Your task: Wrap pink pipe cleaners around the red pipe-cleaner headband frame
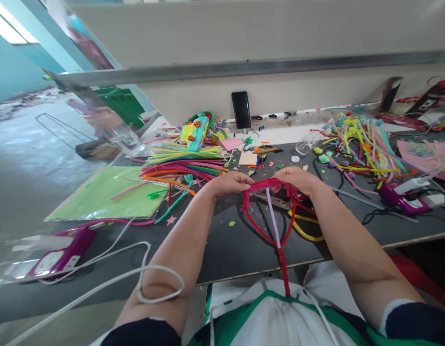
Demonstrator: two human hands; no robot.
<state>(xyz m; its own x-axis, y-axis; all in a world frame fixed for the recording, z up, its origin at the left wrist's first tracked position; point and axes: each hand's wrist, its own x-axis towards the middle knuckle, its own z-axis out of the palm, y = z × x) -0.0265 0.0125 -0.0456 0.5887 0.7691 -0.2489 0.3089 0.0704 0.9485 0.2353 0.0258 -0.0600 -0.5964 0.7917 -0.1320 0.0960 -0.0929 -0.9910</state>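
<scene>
A shape bent from red pipe cleaners (284,271) hangs between my hands, with two loops, a pale lilac stem (273,217) up its middle and a red stalk pointing down toward my shirt. My left hand (232,184) pinches the top left of its red upper edge. On the other side my right hand (296,179) is closed on the top right of the same edge. Partly behind the right loop lie scissors and a yellow pipe cleaner (306,234) on the dark table (229,254).
Bundled pipe cleaners (186,163) and a green sheet (110,192) lie left. A black phone (241,110) leans at the back. More pipe cleaners (362,144) and a purple glue gun (404,198) are right. A white cable (99,283) crosses my left forearm.
</scene>
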